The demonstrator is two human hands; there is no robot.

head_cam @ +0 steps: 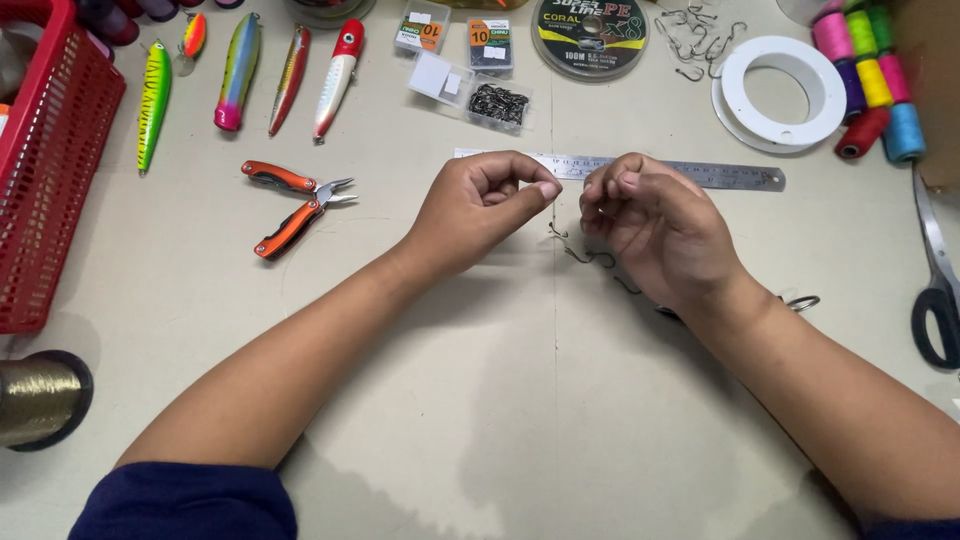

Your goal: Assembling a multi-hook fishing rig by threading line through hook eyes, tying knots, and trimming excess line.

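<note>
Your left hand [480,205] and right hand [650,225] each hold a closed pinch grip; contents too small to identify. Fish hooks [590,258] lie beneath, steel ruler [730,177] just beyond.

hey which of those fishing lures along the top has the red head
The white-bodied lure with the red head, rightmost in the row of long lures, nearest the small hook boxes. The others are green-yellow, blue-pink, or orange-gold.

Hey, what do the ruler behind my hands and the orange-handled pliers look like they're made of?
The ruler looks like bare steel: flat, grey, dull sheen, fine graduations. The pliers seem to have shiny metal jaws, with handles in glossy orange over black edges, probably painted metal or plastic; the look leaves that open.
</note>
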